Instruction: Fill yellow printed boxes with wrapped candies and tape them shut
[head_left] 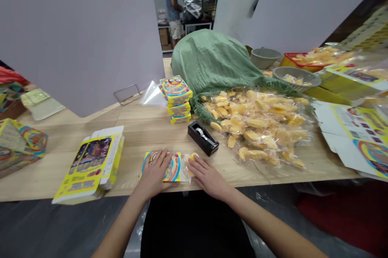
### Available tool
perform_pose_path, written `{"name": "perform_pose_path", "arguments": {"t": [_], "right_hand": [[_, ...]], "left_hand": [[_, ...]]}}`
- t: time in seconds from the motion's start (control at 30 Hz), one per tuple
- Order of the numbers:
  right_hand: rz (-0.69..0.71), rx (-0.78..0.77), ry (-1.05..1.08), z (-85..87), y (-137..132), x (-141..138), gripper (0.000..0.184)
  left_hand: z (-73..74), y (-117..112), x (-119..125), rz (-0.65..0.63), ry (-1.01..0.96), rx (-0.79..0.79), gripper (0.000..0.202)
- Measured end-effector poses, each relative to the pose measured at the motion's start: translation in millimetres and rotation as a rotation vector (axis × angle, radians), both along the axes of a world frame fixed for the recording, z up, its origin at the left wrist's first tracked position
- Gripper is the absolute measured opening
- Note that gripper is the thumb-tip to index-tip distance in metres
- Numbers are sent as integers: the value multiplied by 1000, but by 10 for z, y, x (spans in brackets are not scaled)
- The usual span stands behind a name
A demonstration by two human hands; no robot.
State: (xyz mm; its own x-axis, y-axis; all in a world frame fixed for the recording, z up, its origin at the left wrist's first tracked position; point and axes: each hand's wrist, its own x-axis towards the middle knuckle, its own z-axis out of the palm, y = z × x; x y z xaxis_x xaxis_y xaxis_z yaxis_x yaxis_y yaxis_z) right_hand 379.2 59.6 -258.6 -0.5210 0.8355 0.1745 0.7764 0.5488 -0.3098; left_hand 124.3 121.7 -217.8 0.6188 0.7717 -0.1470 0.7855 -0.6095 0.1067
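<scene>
A left hand (154, 175), fingers spread flat, pins a printed card (174, 168) near the edge of a wooden table (136, 129) — the right hand (208, 178), fingers open and lightly curved, rests on a wrapped yellow snack (193, 163) just beside it. Both look light — the snack soft and slippery, best taken by its wrapper's edges.

On my light wooden bench (136, 129), a black tape dispenser (202, 138) sits just left of a clear bag of yellow pieces (257, 129), with a green mesh sack (209, 60) farther back.
</scene>
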Motion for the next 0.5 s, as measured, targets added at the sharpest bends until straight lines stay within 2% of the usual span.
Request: {"name": "perform_pose_path", "arguments": {"t": [0.07,0.17,0.27,0.33,0.37,0.43,0.5], "right_hand": [[15,-3,3,-13,37,-65,49],[-77,-23,106,-14,142,-272,47],[-145,-65,352,2,170,-408,45],[-225,-110,547,26,134,-368,46],[-312,-173,661,43,116,-319,44],[-508,-397,887,86,112,-223,38],[-570,-651,1044,139,163,-207,34]], "left_hand": [[-3,9,11,-11,-8,36,100],[22,-1,63,-9,-18,62,99],[32,-22,70,3,-26,64,100],[35,-30,56,11,-32,57,101],[38,-31,50,12,-35,53,101],[43,-27,46,18,-36,46,101],[39,-19,59,21,-36,41,100]]}}
